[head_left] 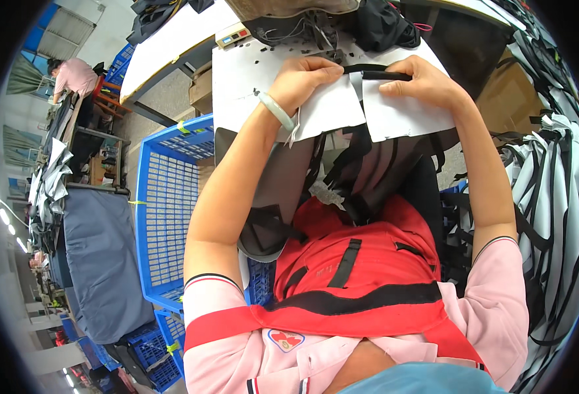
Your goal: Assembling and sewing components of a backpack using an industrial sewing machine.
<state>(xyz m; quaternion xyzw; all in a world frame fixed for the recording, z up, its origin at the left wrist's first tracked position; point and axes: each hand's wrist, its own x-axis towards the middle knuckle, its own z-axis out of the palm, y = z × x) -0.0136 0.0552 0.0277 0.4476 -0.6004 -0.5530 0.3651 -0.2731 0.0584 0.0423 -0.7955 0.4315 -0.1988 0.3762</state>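
My left hand (306, 82) is closed in a pinch at the upper edge of a white fabric panel (332, 108). A second white panel (408, 111) hangs beside it, split from the first by a narrow slit. Along the top of both runs a black strip (366, 67). At its other end my right hand (422, 82) grips the strip and panel edge between thumb and fingers. Dark fabric and black straps (368, 164) hang below the panels toward my lap. Just beyond my hands stands what looks like a sewing machine (296, 23), its needle area partly hidden.
The white worktable (233, 92) carries small black scraps and a bundle of black fabric (385, 26). A blue plastic crate (171, 217) stands at my left. Grey-white pieces with black straps (552, 190) hang in a pile at right. Another person (78, 79) bends over a far table.
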